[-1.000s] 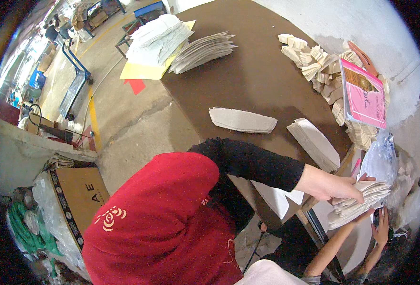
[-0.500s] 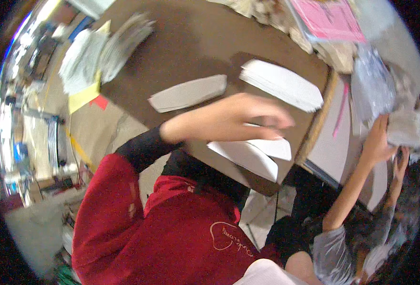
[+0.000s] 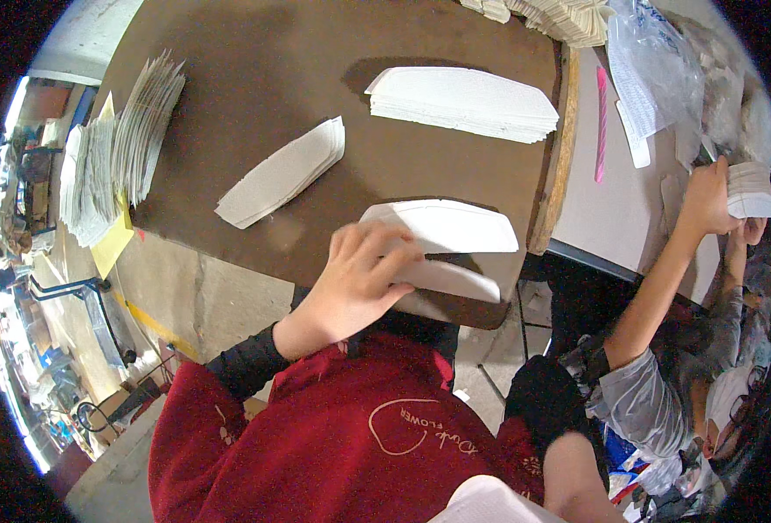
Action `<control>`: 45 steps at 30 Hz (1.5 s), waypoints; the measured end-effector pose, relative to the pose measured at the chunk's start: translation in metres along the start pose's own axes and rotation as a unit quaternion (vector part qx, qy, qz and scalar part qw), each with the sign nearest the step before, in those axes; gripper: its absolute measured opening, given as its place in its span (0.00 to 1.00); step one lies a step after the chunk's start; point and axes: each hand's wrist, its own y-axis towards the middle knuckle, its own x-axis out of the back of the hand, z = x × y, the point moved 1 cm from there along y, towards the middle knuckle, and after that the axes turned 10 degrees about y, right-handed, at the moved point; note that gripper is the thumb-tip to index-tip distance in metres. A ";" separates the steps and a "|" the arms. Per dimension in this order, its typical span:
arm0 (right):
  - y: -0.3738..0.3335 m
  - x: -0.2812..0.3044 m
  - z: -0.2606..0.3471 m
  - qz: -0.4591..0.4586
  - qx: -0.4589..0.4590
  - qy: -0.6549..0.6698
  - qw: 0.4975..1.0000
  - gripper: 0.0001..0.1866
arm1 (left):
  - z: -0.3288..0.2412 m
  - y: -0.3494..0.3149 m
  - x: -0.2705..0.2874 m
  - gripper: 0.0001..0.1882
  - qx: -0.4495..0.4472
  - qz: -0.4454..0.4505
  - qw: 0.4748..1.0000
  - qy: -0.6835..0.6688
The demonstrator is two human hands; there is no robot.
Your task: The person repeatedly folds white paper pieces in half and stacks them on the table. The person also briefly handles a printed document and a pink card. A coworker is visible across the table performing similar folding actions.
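Observation:
My left hand (image 3: 359, 275) reaches in from the left, fingers bent over the left ends of two white, curved-edged strips that look like paper. The lower strip (image 3: 457, 281) runs in between thumb and fingers; the upper strip (image 3: 464, 228) lies just beyond it on the brown board (image 3: 263, 96). Further away sits a thicker stack of the same strips (image 3: 464, 105), and a thinner stack (image 3: 285, 170) lies slanted to its left. Of my right arm, a black cuff and bare skin, seemingly my right hand (image 3: 573, 475), show at the lower edge; its fingers are hidden.
At far left, bundles of thin sheets (image 3: 124, 144) stand by a yellow paper (image 3: 111, 244). A wooden edge (image 3: 556, 166) borders the board. Beyond it, a pink strip (image 3: 602, 122) and clear plastic bags (image 3: 651, 52) lie on a table, where another person's hands (image 3: 708, 196) hold a white stack.
My left hand has drawn back left and down onto the ends of the near strips. The view has turned, so the stacks appear shifted. The other person has raised a white stack.

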 end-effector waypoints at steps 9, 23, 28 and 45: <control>-0.280 -0.076 -0.052 0.323 -0.017 -0.663 0.675 0.26 | -0.005 -0.007 -0.011 0.22 -0.052 -0.095 0.994 -0.014; -0.288 -0.036 -0.085 0.321 0.046 -0.609 0.723 0.16 | 0.023 -0.002 -0.009 0.21 -0.192 -0.024 0.979 -0.059; -0.292 -0.029 -0.074 0.331 -0.028 -0.615 0.715 0.14 | 0.029 -0.002 -0.016 0.20 -0.263 -0.033 0.962 -0.056; -0.257 -0.051 -0.087 0.529 -0.045 -0.591 0.607 0.17 | -0.002 0.012 -0.003 0.07 -0.139 0.019 0.973 -0.184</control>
